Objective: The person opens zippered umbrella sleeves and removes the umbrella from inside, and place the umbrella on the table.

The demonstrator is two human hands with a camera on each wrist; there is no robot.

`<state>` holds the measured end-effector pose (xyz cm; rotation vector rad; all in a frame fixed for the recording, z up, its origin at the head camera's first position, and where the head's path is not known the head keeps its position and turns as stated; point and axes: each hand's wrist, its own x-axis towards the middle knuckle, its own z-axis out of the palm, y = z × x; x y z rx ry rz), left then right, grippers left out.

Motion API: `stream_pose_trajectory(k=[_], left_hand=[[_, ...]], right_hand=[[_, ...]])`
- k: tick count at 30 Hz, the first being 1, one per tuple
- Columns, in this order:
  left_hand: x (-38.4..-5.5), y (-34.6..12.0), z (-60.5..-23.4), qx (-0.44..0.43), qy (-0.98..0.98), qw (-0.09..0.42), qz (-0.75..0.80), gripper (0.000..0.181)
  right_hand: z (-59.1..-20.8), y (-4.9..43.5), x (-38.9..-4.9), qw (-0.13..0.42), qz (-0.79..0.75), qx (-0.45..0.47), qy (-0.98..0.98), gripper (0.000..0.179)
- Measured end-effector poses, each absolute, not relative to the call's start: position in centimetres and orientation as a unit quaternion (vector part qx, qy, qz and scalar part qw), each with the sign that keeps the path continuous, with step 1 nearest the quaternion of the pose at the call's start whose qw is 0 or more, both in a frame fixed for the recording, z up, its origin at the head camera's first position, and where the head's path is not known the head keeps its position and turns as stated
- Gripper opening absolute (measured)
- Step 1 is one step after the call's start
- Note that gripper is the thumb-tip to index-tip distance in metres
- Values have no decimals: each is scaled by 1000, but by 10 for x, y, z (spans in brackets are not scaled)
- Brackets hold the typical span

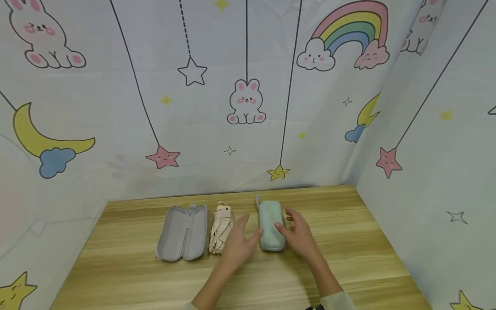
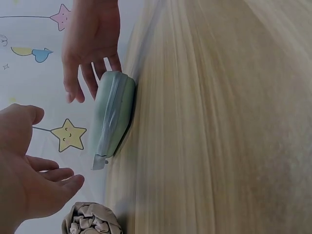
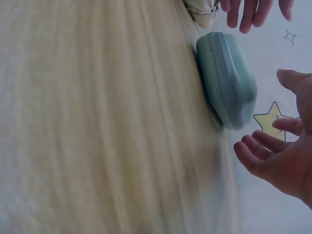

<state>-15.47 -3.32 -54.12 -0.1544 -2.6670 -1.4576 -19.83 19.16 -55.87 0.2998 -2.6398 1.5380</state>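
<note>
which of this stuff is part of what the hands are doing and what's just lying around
Seems part of the job:
green zipped case, between the hands
left hand, open beside it
right hand, open on its other side

Seemingly just lying about:
beige folded umbrella
open grey case, left of the umbrella

The table (image 1: 360,254) carries a grey case (image 1: 172,232), umbrella (image 1: 221,230) and green case (image 1: 271,214).
</note>
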Motion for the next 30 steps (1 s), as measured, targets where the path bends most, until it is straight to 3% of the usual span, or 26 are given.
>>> stream_pose_trajectory(k=[30], left_hand=[[-178, -10, -562, -2, -848, -36, -528, 71]], right_hand=[[-571, 185, -200, 12, 507, 23, -862, 54]])
